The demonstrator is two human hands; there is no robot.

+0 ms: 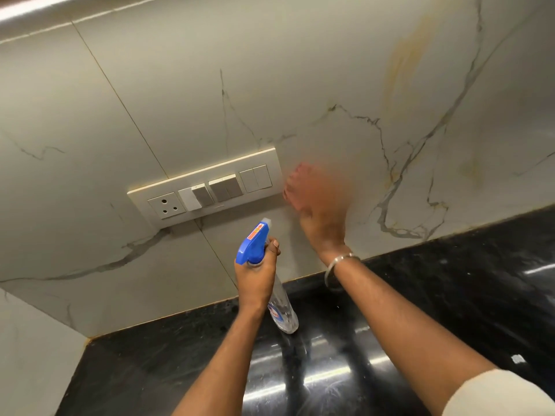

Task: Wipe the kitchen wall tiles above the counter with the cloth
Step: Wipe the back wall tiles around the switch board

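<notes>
- While the right hand (322,211) presses a reddish cloth (295,187) against the wall tiles (330,85), both are smeared with blur; I judge a wiping stroke under way. How the fingers lie on the cloth I cannot tell.
- Cloth position: on the tile just beside the right end of the switch plate (204,187), low on the wall, near the back edge of the black counter (450,295).
- Left hand (256,274): fingers clenched round the neck of a clear spray bottle (264,265) with a blue trigger head, nozzle toward the wall. Bottle base hangs over the counter's back edge; touching or not, unclear.
- Progress, judged: early to middle. Only the patch by the plate is being worked.
- Left to do, judged: a yellowish streak (405,55) high toward the wall's upper right looks unwiped; a fainter yellow mark (471,171) sits further right. The tiles left of the plate show no sign either way.
- Caution: the plate carries a socket and switches; wet cloth should skirt its edge.
</notes>
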